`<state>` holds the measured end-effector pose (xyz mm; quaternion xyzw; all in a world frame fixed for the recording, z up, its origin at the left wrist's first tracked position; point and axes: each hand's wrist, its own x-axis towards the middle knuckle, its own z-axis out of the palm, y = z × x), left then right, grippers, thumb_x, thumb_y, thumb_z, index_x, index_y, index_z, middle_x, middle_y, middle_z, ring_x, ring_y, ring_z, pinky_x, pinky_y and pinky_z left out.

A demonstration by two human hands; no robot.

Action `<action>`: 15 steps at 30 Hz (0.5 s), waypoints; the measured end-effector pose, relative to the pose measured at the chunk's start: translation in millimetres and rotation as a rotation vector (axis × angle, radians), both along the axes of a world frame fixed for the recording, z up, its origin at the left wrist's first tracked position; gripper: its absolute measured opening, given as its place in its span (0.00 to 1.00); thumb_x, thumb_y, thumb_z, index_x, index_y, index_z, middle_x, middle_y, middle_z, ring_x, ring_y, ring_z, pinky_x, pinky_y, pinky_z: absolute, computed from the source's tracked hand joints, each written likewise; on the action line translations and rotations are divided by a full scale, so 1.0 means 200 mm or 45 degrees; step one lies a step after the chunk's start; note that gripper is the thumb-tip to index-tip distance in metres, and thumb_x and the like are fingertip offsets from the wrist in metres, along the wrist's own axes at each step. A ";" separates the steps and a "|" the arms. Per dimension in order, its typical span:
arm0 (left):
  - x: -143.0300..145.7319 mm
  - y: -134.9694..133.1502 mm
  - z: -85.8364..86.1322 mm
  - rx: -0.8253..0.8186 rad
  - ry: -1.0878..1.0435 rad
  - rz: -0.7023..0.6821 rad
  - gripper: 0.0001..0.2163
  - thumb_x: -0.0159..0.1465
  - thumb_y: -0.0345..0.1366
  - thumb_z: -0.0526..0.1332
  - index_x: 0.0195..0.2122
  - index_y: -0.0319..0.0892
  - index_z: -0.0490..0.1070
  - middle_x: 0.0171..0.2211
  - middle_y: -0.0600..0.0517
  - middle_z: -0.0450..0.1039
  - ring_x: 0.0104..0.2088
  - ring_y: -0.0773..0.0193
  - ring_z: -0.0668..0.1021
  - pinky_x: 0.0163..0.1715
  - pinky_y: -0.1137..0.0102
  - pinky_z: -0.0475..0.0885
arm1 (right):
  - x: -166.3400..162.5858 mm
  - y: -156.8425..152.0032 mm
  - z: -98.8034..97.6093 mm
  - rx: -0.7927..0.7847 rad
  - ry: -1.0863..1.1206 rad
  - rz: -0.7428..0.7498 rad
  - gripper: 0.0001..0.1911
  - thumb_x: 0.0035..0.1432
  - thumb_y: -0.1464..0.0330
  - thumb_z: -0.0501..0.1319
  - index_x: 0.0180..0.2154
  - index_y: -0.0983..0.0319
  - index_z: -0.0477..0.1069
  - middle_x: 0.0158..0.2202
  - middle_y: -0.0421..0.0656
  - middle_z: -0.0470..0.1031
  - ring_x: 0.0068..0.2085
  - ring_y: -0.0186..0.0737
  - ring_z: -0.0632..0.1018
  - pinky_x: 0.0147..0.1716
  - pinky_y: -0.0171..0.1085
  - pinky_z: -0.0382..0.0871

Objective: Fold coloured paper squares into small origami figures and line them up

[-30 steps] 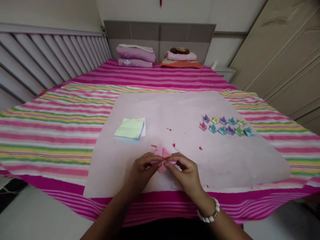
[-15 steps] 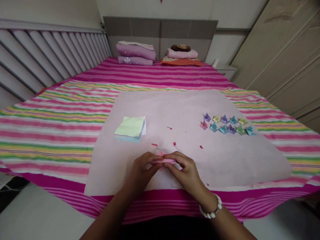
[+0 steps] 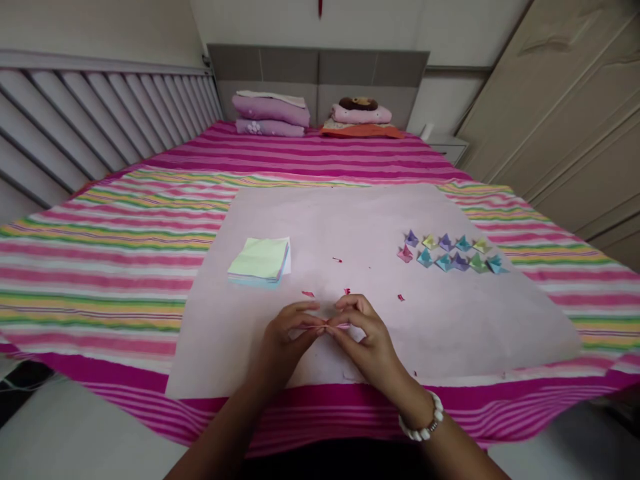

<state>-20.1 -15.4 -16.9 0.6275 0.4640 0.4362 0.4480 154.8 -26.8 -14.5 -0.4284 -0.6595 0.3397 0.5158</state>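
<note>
Pink paper [image 3: 343, 326]: lower centre, now thin strip, likely folded flatter
Left hand [image 3: 289, 335]: pinching it
Right hand [image 3: 365, 331]: pinching too

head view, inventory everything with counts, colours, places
headboard: 1, grey, far end
bedding: 2 piles, purple, pink, orange, by headboard
nightstand: 1, white, by headboard
railing: 1, pale grey, left
wardrobe: 1, beige, right
bed: 1, multicoloured stripes, centre
sheet: 1, pale, on bed
paper stack: 1, light green top, sheet's left
folded shapes: 11, mixed colours, two rows, sheet's right
small bits: 4, red, mid-sheet
pink paper: 1, pink, front centre
bracelet: 1, white, right wrist
left hand: 1, holding pink paper
right hand: 1, holding pink paper
</note>
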 end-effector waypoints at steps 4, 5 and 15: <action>0.00 0.00 0.03 -0.132 -0.044 -0.113 0.04 0.59 0.36 0.65 0.30 0.43 0.78 0.30 0.51 0.79 0.35 0.61 0.79 0.40 0.68 0.72 | 0.01 0.02 -0.01 -0.225 0.241 0.068 0.04 0.50 0.70 0.70 0.30 0.59 0.76 0.31 0.41 0.73 0.35 0.39 0.75 0.38 0.39 0.68; 0.00 0.00 0.03 -0.147 -0.047 -0.116 0.05 0.59 0.36 0.65 0.30 0.42 0.78 0.29 0.51 0.79 0.34 0.61 0.79 0.40 0.68 0.72 | 0.01 0.02 -0.01 -0.288 0.312 0.077 0.05 0.48 0.69 0.71 0.29 0.60 0.76 0.30 0.40 0.74 0.34 0.38 0.75 0.37 0.38 0.69; 0.02 0.01 0.05 -0.325 -0.111 -0.028 0.08 0.54 0.40 0.68 0.29 0.41 0.79 0.27 0.50 0.81 0.33 0.58 0.80 0.35 0.68 0.73 | 0.02 0.04 -0.01 -0.440 0.459 0.073 0.08 0.47 0.65 0.72 0.24 0.61 0.77 0.26 0.41 0.77 0.31 0.38 0.76 0.34 0.38 0.70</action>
